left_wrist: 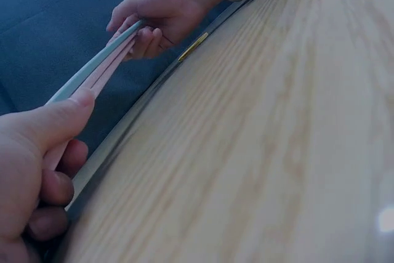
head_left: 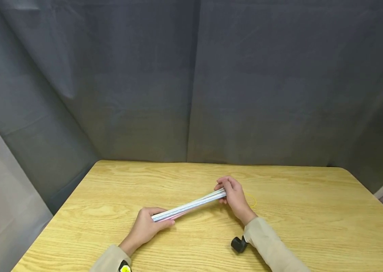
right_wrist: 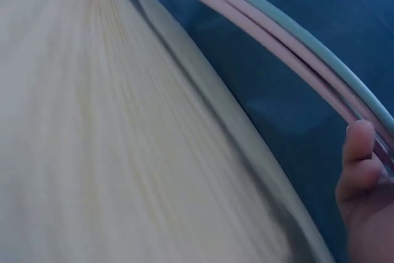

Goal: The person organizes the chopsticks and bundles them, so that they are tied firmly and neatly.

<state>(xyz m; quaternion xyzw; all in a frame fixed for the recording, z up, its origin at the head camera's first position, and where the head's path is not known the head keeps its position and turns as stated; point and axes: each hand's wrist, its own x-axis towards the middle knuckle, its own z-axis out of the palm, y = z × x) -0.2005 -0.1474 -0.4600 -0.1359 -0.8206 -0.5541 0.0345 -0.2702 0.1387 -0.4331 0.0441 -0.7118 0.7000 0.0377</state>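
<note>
A bundle of long, thin straws (head_left: 191, 206) in white, pale blue and pink stretches between both hands, above the table. My left hand (head_left: 145, 224) grips its near left end between thumb and fingers. At the far right end, my right hand (head_left: 235, 198) holds the bundle with curled fingers. The left wrist view shows the left thumb lying along the pink and pale green straws (left_wrist: 101, 66). In the right wrist view, the right fingers (right_wrist: 360, 146) press against the bundle's side. A thin yellow rubber band (head_left: 255, 203) lies on the table just right of the right hand.
The wooden table (head_left: 296, 211) extends to both sides beneath the hands. Dark grey cloth (head_left: 143, 94) hangs behind its far edge and along the sides. A black camera mount (head_left: 239, 244) sticks out at the right wrist.
</note>
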